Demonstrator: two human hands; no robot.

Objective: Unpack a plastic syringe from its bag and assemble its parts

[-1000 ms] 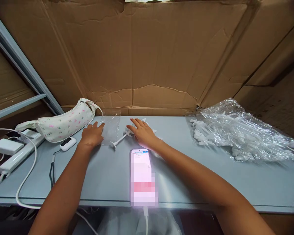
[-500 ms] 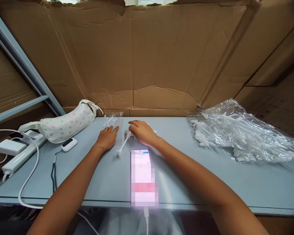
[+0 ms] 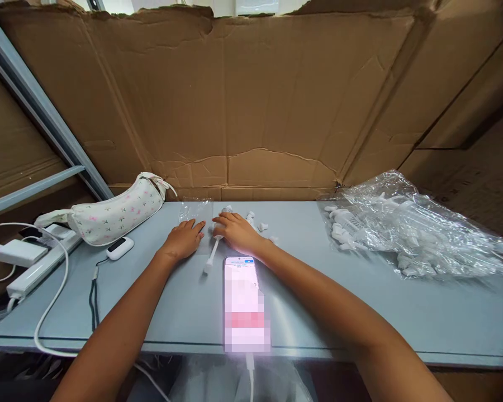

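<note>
My left hand (image 3: 184,239) lies over a small clear plastic bag (image 3: 195,210), its fingers stretched forward and apart. Just right of it, my right hand (image 3: 238,231) is bent over white plastic pieces, with its fingers closed at the upper end of a thin white plastic stick (image 3: 213,255). The stick slants down toward me and has a wider tip at its lower end. Small white pieces (image 3: 250,216) lie behind and beside my right hand, which partly covers them.
A lit phone (image 3: 245,304) lies before my hands, cable attached. Right is a large clear bag (image 3: 402,234) of white parts. Left are a floral pouch (image 3: 115,215), a small white device (image 3: 119,248) and a power strip (image 3: 46,262). Cardboard (image 3: 276,100) walls the back.
My right hand has shifted slightly left and nearer to me, uncovering small white pieces behind it. The stick has moved a little toward me. My left hand stays nearly in place.
</note>
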